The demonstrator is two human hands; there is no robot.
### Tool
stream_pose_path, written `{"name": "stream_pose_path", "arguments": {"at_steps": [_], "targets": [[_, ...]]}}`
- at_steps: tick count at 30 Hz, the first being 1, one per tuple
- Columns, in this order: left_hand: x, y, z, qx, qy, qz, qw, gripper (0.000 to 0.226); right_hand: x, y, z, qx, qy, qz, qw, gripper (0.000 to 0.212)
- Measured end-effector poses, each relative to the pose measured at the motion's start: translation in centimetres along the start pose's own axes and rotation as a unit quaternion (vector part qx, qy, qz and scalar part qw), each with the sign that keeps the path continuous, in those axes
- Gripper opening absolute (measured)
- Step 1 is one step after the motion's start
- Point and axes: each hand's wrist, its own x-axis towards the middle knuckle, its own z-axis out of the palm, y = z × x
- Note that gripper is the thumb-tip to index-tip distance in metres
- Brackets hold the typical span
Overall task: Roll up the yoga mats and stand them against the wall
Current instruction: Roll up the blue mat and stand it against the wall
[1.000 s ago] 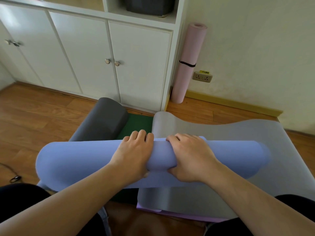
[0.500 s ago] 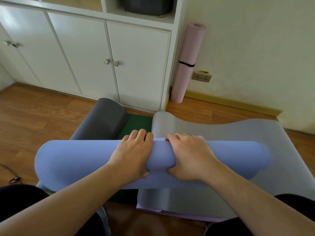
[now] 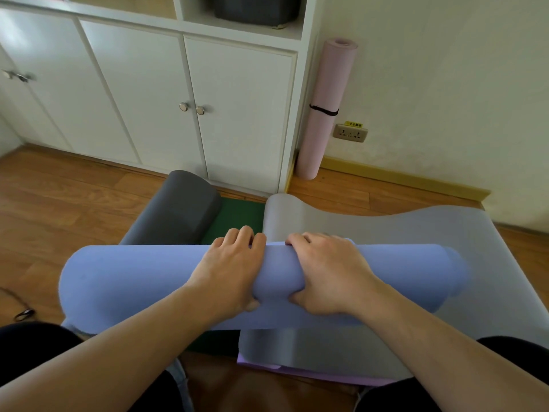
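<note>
Soft, even daylight filled the room, brightest on the cream wall (image 3: 445,69) and the white cabinet doors (image 3: 142,93), with no hard glare. Faint shadows fell beneath the blue rolled mat (image 3: 124,281) and beside the pink rolled mat (image 3: 325,114) standing in the corner. The wide-angle lens bowed the cabinet edges and the baseboard (image 3: 401,179) toward the frame's borders. The handles (image 3: 17,76) at far left were smeared, and the forearms at the bottom edge looked stretched and soft.

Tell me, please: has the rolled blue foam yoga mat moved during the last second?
No. The rolled blue foam yoga mat lies at the same place below the dark grey rolled mat, with both hands, left and right, gripping its middle.
</note>
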Motion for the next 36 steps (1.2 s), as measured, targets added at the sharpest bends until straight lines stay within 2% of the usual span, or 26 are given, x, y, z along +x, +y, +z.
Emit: {"name": "stream_pose_path", "arguments": {"at_steps": [6, 10, 14, 17, 21, 23, 26, 30, 33, 36], "targets": [[0.3, -0.21, -0.36, -0.046, 0.002, -0.018, 0.999, 0.074, -0.24, -0.18, -0.07, -0.052, -0.017, -0.002, 0.999, 0.095], [0.1, -0.29, -0.2, -0.066, -0.014, -0.015, 0.998, 0.07, -0.07, -0.11, 0.37, -0.049, 0.0, -0.004, 0.999, 0.067], [-0.16, -0.56, 0.17, -0.02, -0.024, 0.002, 1.0, 0.095, -0.01, -0.07, -0.17, -0.011, 0.002, -0.001, 1.0, 0.055], [0.06, -0.47, 0.3, -0.001, -0.013, 0.0, 1.0, 0.092, -0.21, -0.22, -0.07, -0.008, -0.011, 0.001, 1.0, 0.066], [0.27, -0.66, -0.31, -0.052, -0.015, -0.013, 0.998, 0.087, -0.52, -0.48, -0.02, -0.048, -0.025, -0.01, 0.999, 0.101], [0.22, -0.66, -0.6, -0.08, -0.019, -0.02, 0.996, 0.081, -0.42, -0.5, 0.26, -0.063, -0.015, -0.012, 0.998, 0.097], [0.08, -0.66, -0.51, -0.099, -0.029, -0.017, 0.995, 0.078, -0.2, -0.27, 0.39, -0.047, -0.002, -0.008, 0.999, 0.07], [-0.12, -0.78, 0.02, -0.035, -0.028, 0.001, 0.999, 0.1, -0.09, -0.06, -0.1, -0.015, 0.0, -0.007, 1.0, 0.057], [0.12, -0.57, 0.08, -0.019, -0.003, -0.001, 1.0, 0.092, -0.19, -0.13, -0.14, -0.016, -0.008, -0.003, 1.0, 0.064], [0.3, -0.59, -0.47, -0.059, 0.004, -0.011, 0.998, 0.079, -0.42, -0.34, -0.19, -0.039, -0.01, -0.011, 0.999, 0.09]]}}
